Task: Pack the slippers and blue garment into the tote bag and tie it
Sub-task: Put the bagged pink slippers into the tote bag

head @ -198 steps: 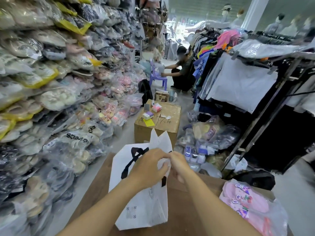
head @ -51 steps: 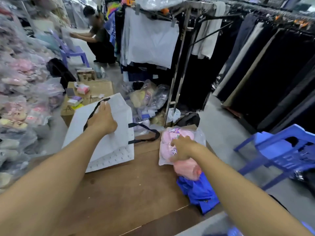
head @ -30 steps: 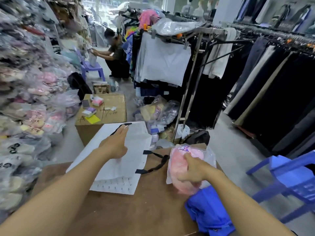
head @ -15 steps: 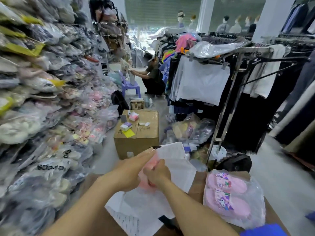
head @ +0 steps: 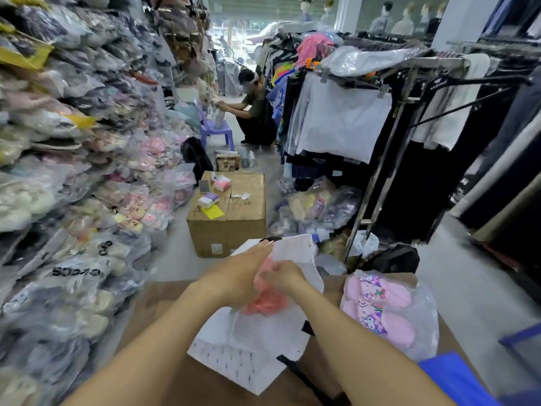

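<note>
A white tote bag with black straps lies on the brown table. My left hand holds its mouth open at the far rim. My right hand is at the opening, pushing a pink bagged slipper pack inside; it shows through the thin fabric. A second clear bag with pink slippers lies to the right on the table. The blue garment sits at the table's near right corner, partly cut off.
Shelves of bagged slippers fill the left. A cardboard box with small items stands ahead on the floor. Clothing racks are on the right. A person crouches by a purple chair in the aisle.
My right hand picked a pink slipper pack off the table's right side and carried it to the tote's mouth, now pushing it in. My left hand lifted the bag's rim.
</note>
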Motion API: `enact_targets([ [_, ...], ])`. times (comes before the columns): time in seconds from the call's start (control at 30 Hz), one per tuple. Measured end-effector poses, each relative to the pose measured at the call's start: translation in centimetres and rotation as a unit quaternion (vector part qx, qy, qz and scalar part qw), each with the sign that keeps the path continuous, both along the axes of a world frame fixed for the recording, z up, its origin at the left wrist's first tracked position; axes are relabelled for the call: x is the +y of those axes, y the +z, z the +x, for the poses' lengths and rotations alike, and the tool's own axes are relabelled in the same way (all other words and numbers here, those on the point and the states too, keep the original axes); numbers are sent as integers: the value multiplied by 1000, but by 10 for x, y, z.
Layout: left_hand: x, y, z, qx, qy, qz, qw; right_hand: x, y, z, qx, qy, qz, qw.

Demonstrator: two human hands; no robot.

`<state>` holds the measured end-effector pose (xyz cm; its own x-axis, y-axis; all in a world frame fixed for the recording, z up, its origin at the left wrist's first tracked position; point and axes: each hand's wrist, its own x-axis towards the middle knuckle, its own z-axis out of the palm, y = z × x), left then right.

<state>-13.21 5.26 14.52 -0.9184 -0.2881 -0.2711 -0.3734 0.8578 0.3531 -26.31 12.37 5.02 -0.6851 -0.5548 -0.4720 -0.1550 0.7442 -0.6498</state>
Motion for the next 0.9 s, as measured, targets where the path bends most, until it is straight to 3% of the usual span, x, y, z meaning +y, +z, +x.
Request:
enact_targets([
  [0.1,17,-9,-26,-6,3,-30,1000,41,25,-20,66,-21,-79,994],
  [0.23,41,-22,-55,-25,9,-58,998,111,21,-62,140,-172,-102,970],
  [0.33,55,-30,-67,-36,8,-68,997,173,-3,-91,163,-294,-27,941],
  [0.47,63,-41,-74,-35,12,-77,996,230,-35,-110,84,-396,141,903],
  [0.63,63,-48,-77,-46,28,-74,996,255,-101,-151,-38,-366,91,925],
  [0.9,57,-44,-76,-49,47,-62,996,218,-69,-126,-117,-315,0,942],
])
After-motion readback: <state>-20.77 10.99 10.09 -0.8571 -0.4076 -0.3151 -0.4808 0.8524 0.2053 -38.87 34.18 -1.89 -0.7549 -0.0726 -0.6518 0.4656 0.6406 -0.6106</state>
